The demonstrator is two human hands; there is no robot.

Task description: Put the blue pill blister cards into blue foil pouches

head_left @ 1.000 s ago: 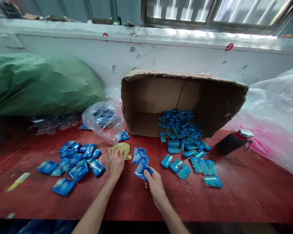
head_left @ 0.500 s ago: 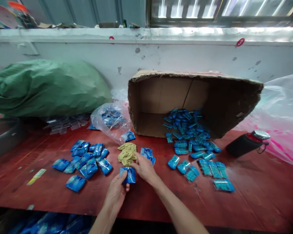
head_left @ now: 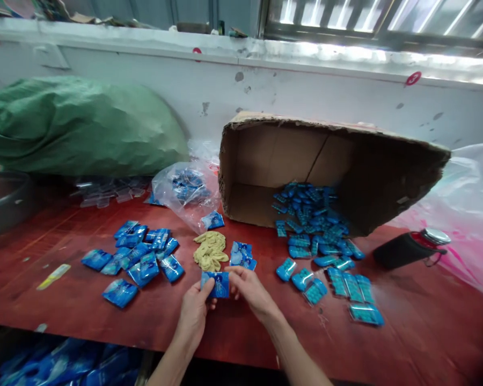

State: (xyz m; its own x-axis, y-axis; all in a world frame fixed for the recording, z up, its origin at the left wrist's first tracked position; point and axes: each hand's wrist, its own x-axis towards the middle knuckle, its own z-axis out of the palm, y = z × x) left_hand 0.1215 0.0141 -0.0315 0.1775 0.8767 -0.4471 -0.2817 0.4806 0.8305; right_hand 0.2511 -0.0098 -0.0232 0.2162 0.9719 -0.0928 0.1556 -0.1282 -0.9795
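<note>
Both hands hold one small blue packet [head_left: 216, 284] just above the red table [head_left: 406, 321]. My left hand [head_left: 195, 311] pinches its left edge, and my right hand [head_left: 251, 292] pinches its right edge. Just beyond the packet lies a bundle of tan rubber bands [head_left: 210, 250], with a couple of blue packets [head_left: 241, 254] to its right. To the left is a spread pile of blue packets [head_left: 139, 257]. On the right, teal blister packs [head_left: 326, 257] spill out of a cardboard box [head_left: 346, 155] lying on its side.
A clear plastic bag with blue packets [head_left: 185, 190] lies by the box. A big green sack [head_left: 76, 126] fills the back left, a grey basin [head_left: 4, 198] the far left. A black bottle [head_left: 410, 247] lies at right before pink-tinted plastic sheeting [head_left: 475, 214]. More blue packets [head_left: 64, 364] sit below the table's front edge.
A second ago my right hand held a packet and my left rested by the rubber bands. Now both hands have come together on one blue packet near the front edge.
</note>
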